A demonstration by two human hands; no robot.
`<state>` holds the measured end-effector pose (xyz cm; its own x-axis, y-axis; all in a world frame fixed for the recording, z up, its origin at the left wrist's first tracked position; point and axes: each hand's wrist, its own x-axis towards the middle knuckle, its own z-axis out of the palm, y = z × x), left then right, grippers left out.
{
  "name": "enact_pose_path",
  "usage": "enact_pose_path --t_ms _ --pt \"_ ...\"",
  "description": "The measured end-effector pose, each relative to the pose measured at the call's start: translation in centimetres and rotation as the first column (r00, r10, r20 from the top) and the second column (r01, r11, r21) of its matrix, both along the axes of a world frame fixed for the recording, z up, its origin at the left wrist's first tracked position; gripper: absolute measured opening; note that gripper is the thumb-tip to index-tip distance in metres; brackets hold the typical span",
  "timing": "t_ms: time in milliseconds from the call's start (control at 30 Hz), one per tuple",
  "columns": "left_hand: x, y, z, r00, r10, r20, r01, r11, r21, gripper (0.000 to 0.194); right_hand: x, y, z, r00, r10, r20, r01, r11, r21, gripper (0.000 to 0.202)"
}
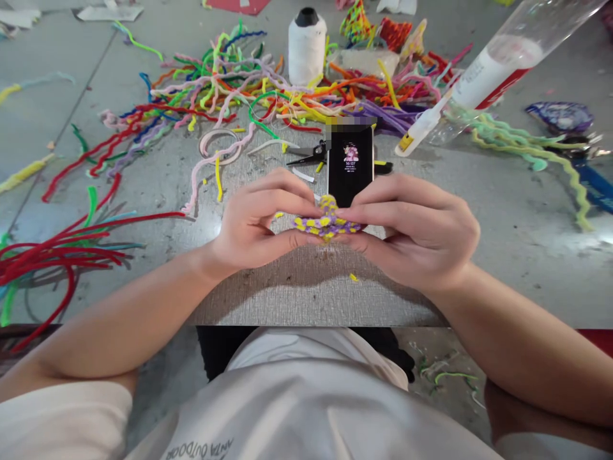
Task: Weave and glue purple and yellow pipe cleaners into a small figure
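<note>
Between both hands is a small woven piece of yellow and purple pipe cleaner, raised a little above the table near its front edge. My left hand pinches its left side, thumb below and fingers above. On the other side, my right hand grips the right end the same way. Part of the piece is hidden by the fingertips. Just behind it lies a phone with a lit lock screen. Black-handled scissors rest partly under the phone.
A heap of coloured pipe cleaners spreads across the back, around a white thread spool. Red pipe cleaners lie at left. At right, a clear plastic bottle leans beside a glue tube. A roll of tape sits left of the scissors.
</note>
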<state>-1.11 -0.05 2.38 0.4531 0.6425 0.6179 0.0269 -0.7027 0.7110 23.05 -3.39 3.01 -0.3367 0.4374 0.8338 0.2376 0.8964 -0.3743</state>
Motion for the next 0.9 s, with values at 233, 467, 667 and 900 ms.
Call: enact_pose_path --t_ms 233,467,667,900 --pt "-0.2 0.1 -0.5 0.999 -0.049 0.017 0.048 0.998 0.049 0.017 -0.1 -0.4 0.1 1.000 -0.015 0.015 0.015 1.000 -0.012 0.030" --pt "-0.2 -0.4 0.1 0.997 -0.023 -0.074 0.030 0.996 0.087 0.026 -0.3 -0.8 -0.1 0.999 -0.043 0.014 0.043 0.998 -0.034 0.032" --pt "-0.4 -0.7 0.5 0.995 0.005 -0.100 0.032 0.933 0.359 0.014 0.1 -0.7 0.3 0.996 0.018 0.084 -0.021 0.999 0.030 0.022" --pt "-0.8 -1.4 1.1 0.986 0.026 -0.164 0.044 0.909 0.413 0.011 0.6 -2.1 1.4 0.969 -0.091 0.231 0.078 0.995 0.065 0.018"
